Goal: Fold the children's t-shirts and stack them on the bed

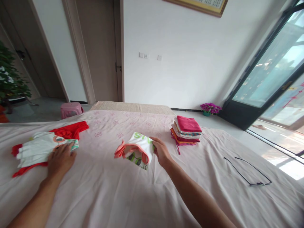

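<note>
At the left, my left hand (61,157) rests with its fingers stretched out on a white garment with a printed face (35,148). Red clothing (73,129) shows from under and behind that garment. In the middle, my right hand (161,150) grips the right edge of a folded white shirt (136,142) with coral trim and green print. The shirt is tilted up, its coral-edged opening facing me; my thumb is partly hidden. To the right of this hand stands a stack of folded clothes (187,131), a pink piece on top.
A pale sheet (114,196) with wrinkles covers the bed-like surface. Black-framed glasses (260,183) lie at the right with their arms unfolded. Beyond the far edge are a pink stool (71,109) and purple flowers (211,108). A leafy plant (10,76) stands far left.
</note>
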`<control>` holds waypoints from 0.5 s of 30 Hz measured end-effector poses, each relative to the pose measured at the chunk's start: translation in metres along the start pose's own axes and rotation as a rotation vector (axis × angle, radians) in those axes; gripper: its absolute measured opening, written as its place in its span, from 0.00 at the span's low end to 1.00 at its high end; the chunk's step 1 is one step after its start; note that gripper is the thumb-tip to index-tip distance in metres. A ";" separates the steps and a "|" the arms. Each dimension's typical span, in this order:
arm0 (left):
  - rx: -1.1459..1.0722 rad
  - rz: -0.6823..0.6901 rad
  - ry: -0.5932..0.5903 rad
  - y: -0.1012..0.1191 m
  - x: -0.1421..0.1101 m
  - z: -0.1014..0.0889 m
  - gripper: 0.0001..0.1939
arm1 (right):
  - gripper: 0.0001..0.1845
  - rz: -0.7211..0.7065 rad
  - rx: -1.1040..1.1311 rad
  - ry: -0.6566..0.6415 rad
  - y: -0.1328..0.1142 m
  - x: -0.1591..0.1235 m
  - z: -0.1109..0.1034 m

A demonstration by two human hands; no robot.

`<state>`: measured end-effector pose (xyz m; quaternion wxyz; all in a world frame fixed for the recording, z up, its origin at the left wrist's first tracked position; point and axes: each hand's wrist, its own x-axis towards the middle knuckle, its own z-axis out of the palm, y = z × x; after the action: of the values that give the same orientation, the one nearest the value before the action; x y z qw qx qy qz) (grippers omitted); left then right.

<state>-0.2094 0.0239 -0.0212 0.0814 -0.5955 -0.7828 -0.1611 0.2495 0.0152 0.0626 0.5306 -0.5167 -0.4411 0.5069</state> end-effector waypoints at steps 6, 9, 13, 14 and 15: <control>0.055 0.010 0.095 0.003 -0.003 0.002 0.24 | 0.16 -0.362 -0.883 -0.125 0.014 -0.012 -0.023; 0.055 0.019 0.119 0.004 -0.005 0.002 0.24 | 0.20 -0.362 -1.085 -0.219 0.018 -0.025 -0.007; 0.022 0.023 0.090 0.000 -0.003 0.001 0.25 | 0.23 -0.358 -1.239 -0.152 0.028 -0.019 0.013; 0.013 0.025 0.085 -0.001 -0.002 0.001 0.25 | 0.21 -0.343 -1.228 -0.151 0.028 -0.014 0.016; 0.007 0.025 0.081 -0.002 -0.001 0.001 0.25 | 0.17 -0.320 -1.186 -0.155 0.027 -0.010 0.018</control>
<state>-0.2109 0.0231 -0.0232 0.1173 -0.5980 -0.7719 -0.1811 0.2290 0.0061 0.0374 0.1889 -0.6127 -0.7571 0.1258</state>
